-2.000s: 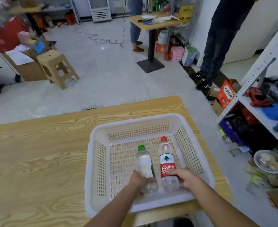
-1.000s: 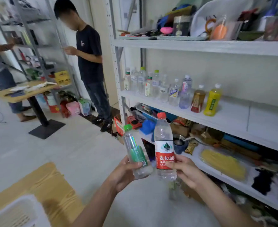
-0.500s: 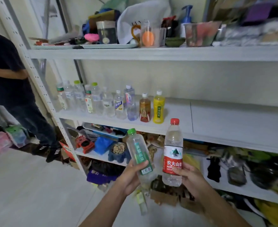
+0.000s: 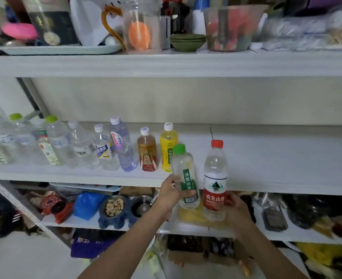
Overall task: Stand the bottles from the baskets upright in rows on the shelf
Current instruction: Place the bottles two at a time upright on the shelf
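White shelving against a pale wall (image 4: 186, 99), seen from the front.

Left hand (image 4: 169, 195): fingers and thumb wrapped round the lower body of a green-capped bottle (image 4: 185, 178). Clear body, green vertical label, tilted slightly left.

Right hand (image 4: 234, 210): clasped round the lower part of a red-capped bottle (image 4: 215, 178). Clear body, red-and-white label, held upright.

Both bottles side by side, close together, raised in front of the near edge of the middle shelf (image 4: 266, 158) and not set on it.

Standing on that shelf, just left of the green cap:
- yellow bottle (image 4: 168, 150)
- amber bottle (image 4: 147, 156)
- purple-tinted bottle (image 4: 121, 146)
- row of clear bottles (image 4: 65, 141) running to the left edge, all upright

Above: upper shelf (image 4: 166, 65) carrying a tray (image 4: 55, 49), stacked green bowls (image 4: 187, 42) and a clear tub (image 4: 229, 27).

Below the hands: lower shelf (image 4: 196, 229) with a blue twin bowl (image 4: 109, 222), one cup filled with nuts, and a blue bag (image 4: 87, 204) to its left.

Light floor (image 4: 25, 258) at near left.
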`<action>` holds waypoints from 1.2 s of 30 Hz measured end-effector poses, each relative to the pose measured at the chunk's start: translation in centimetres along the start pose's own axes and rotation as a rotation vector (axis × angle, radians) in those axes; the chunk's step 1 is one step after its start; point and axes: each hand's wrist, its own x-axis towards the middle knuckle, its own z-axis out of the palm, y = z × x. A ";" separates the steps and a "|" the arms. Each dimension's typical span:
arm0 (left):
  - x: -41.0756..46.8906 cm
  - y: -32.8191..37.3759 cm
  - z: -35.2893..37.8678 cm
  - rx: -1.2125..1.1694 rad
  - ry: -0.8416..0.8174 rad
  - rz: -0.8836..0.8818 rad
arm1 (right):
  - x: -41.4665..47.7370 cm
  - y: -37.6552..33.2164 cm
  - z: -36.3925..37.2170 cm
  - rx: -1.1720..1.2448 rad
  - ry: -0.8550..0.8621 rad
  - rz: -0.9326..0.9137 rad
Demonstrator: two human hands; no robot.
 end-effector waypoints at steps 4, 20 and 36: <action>3.0 1.3 1.4 0.121 0.011 0.050 | 2.9 -0.7 -0.6 -0.058 0.026 -0.021; 10.0 1.4 5.5 0.262 0.141 0.141 | 12.3 -4.1 -2.2 -0.186 -0.073 -0.197; 13.3 -0.8 4.9 0.331 0.178 0.211 | 17.1 -3.6 -3.6 -0.463 -0.256 -0.317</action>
